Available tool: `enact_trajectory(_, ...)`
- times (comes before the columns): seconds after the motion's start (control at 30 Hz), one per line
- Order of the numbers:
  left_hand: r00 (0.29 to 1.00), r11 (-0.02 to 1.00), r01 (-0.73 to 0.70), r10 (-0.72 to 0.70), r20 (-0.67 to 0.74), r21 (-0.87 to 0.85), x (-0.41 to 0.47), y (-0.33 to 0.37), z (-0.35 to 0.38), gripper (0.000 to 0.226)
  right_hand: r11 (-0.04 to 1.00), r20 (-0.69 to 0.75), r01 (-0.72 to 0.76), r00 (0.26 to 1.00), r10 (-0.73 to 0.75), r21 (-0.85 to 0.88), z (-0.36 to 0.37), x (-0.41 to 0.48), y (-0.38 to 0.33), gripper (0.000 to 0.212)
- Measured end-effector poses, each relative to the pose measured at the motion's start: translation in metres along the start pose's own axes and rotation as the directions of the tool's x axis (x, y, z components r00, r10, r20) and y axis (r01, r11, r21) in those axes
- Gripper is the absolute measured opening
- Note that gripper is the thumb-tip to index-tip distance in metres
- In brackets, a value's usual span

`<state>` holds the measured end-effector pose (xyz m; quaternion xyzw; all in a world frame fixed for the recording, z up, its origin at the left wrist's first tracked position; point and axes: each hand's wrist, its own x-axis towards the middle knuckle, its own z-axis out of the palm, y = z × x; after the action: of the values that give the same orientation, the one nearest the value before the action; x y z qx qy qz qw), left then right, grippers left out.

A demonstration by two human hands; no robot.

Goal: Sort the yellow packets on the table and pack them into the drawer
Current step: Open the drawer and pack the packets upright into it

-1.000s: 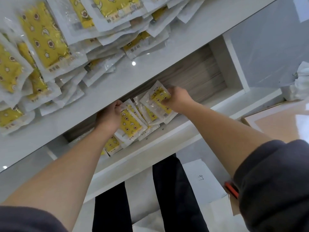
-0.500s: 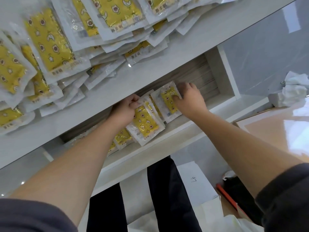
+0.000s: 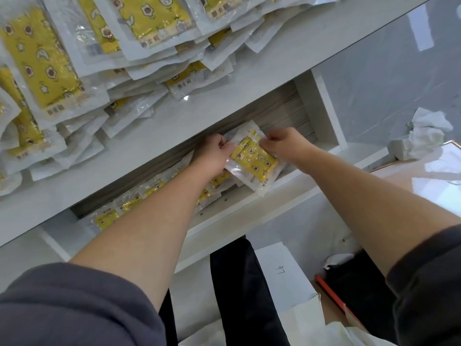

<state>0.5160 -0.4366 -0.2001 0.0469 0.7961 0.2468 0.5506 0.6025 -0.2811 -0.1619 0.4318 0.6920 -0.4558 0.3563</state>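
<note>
Pale floor [image 3: 311,228] underfoot, a white box [image 3: 282,273] beside dark trouser legs [image 3: 234,283]. Above that, the open drawer [image 3: 249,213] under the white table [image 3: 274,78], lined from its left end with an overlapping row of packets [image 3: 129,203]. Over its right part, a yellow packet [image 3: 254,163] pinched at the far corners. Left hand [image 3: 212,153] and right hand [image 3: 284,143] both curled on the clear edge, probably to square it for the next place in the row. Farther off, on the tabletop, a loose heap of packets [image 3: 99,58], not yet sorted.
</note>
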Motion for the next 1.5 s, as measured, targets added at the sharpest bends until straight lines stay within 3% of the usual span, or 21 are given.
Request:
enact_trajectory(0.1,1.0,1.0,-0.005,0.005,0.02,-0.004,0.008,0.005,0.002,0.01,0.999,-0.073,-0.022,0.997,0.025,0.042,-0.005,0.008,0.005,0.02)
enact_trajectory(0.27,0.999,1.0,-0.006,0.007,-0.035,0.006,0.017,0.012,0.001,0.015,0.996,-0.218,-0.023,0.975,0.042,0.089,-0.008,0.02,0.011,0.022)
enact_trajectory(0.43,0.999,0.999,-0.03,0.03,-0.028,-0.014,0.014,0.018,-0.001,0.014,0.999,-0.249,-0.021,0.968,0.032,0.045,-0.012,0.026,0.016,0.019)
enact_trajectory(0.6,0.997,0.998,-0.063,0.064,0.038,-0.012,0.011,0.031,-0.001,0.018,0.998,-0.413,0.038,0.909,-0.056,-0.051,-0.011,0.012,0.012,0.038)
enact_trajectory(0.77,0.995,0.993,-0.081,0.086,0.059,-0.08,0.017,0.06,0.015,0.019,0.989,-0.229,0.145,0.963,-0.138,0.013,-0.018,0.005,0.011,0.047)
enact_trajectory(0.83,0.996,0.994,-0.083,0.084,0.01,-0.071,0.022,0.068,0.023,0.016,0.992,-0.275,0.124,0.954,-0.117,0.01,-0.025,0.009,0.014,0.047)
enact_trajectory(0.9,0.995,0.998,-0.055,0.054,-0.088,-0.005,0.027,0.07,0.029,0.013,0.987,-0.37,0.105,0.918,-0.145,-0.125,-0.034,0.012,0.015,0.045)
enact_trajectory(1.0,0.976,0.989,0.0,0.031,-0.214,0.146,0.031,0.063,0.032,0.012,0.923,-0.44,0.074,0.863,-0.249,-0.377,-0.039,0.015,0.014,0.048)
enact_trajectory(1.1,0.947,0.908,-0.022,0.154,-0.283,0.419,0.034,0.058,0.035,0.025,0.802,-0.37,0.068,0.862,-0.346,-0.593,-0.039,0.014,0.011,0.072)
enact_trajectory(1.17,0.919,0.862,-0.061,0.245,-0.307,0.503,0.035,0.058,0.037,0.023,0.721,-0.321,0.069,0.863,-0.39,-0.69,-0.038,0.011,0.011,0.082)
enact_trajectory(1.27,0.912,0.866,-0.151,0.307,-0.27,0.476,0.034,0.068,0.04,0.017,0.609,-0.271,0.072,0.85,-0.451,-0.79,-0.038,0.008,0.014,0.079)
enact_trajectory(1.4,0.953,0.956,-0.148,0.206,-0.223,0.254,0.039,0.074,0.039,0.013,0.425,-0.076,0.16,0.87,-0.488,-0.891,-0.03,0.012,0.024,0.078)
enact_trajectory(1.5,0.958,0.935,-0.172,0.232,-0.167,0.31,0.031,0.064,0.027,0.022,0.351,0.037,0.219,0.889,-0.457,-0.91,-0.023,0.02,0.028,0.077)
